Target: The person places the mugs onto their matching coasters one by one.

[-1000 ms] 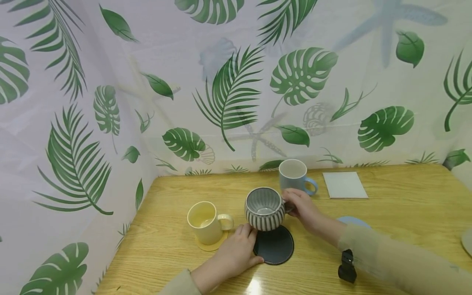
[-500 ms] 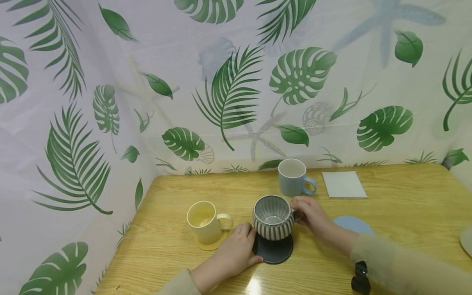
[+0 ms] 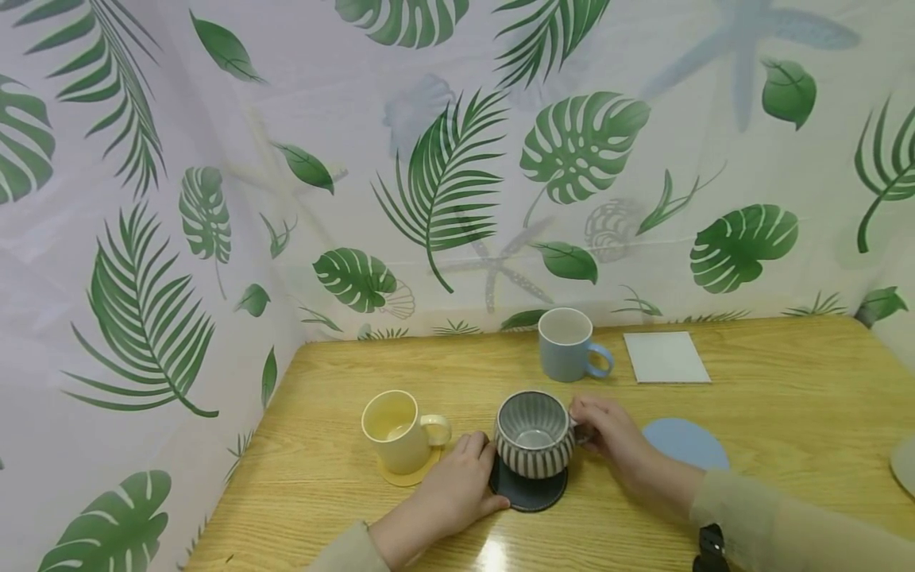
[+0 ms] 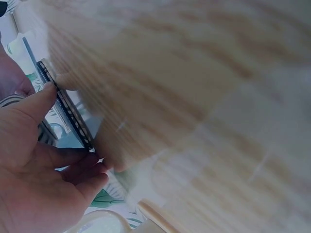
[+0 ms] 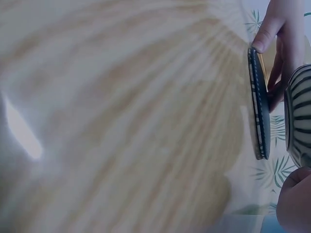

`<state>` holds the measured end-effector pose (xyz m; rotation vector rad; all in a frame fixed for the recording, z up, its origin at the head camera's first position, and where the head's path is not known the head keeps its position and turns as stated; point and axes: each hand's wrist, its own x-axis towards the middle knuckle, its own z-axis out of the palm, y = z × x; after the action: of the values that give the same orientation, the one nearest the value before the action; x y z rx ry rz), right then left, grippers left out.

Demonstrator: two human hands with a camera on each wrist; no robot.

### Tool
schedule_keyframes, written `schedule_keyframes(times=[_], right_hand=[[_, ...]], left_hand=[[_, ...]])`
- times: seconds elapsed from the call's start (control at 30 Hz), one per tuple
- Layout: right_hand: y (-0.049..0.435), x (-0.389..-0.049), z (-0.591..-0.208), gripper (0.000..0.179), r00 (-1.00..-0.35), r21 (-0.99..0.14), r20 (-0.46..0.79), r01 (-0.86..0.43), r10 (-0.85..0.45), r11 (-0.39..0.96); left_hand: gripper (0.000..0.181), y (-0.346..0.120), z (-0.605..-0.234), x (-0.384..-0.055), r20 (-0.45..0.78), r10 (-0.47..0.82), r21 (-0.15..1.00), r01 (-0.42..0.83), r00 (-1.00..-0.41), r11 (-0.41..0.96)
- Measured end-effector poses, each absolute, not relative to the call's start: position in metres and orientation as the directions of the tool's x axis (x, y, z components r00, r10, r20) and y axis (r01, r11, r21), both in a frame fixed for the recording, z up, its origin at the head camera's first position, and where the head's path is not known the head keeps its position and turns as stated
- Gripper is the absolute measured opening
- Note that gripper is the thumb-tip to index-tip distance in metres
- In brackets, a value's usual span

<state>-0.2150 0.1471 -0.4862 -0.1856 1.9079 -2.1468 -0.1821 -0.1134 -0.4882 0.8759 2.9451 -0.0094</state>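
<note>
In the head view my right hand grips the handle of a grey-and-white striped mug, upright above a round black coaster. A gap shows between mug and coaster in the right wrist view, where the striped mug is partly cut off by the frame. My left hand holds the coaster by its left side. Seen from the left wrist, thumb and fingers sit at separate spots along the stitched edge of the black coaster.
A yellow mug stands on a yellow coaster left of my left hand. Behind the striped mug is a blue mug. A white square tile lies at the back right, and a blue round coaster beside my right forearm.
The striped mug, in my right hand, has come toward me and slightly right, now covering more of the black coaster. My left hand has stayed in place.
</note>
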Motion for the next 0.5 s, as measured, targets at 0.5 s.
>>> schedule_keyframes(times=[0.5], right_hand=[[0.145, -0.208, -0.501, 0.031, -0.919, -0.987, -0.028, 0.087, -0.393, -0.134]], left_hand=[[0.077, -0.115, -0.489, -0.181, -0.026, 0.563, -0.010, 0.563, -0.826, 0.826]])
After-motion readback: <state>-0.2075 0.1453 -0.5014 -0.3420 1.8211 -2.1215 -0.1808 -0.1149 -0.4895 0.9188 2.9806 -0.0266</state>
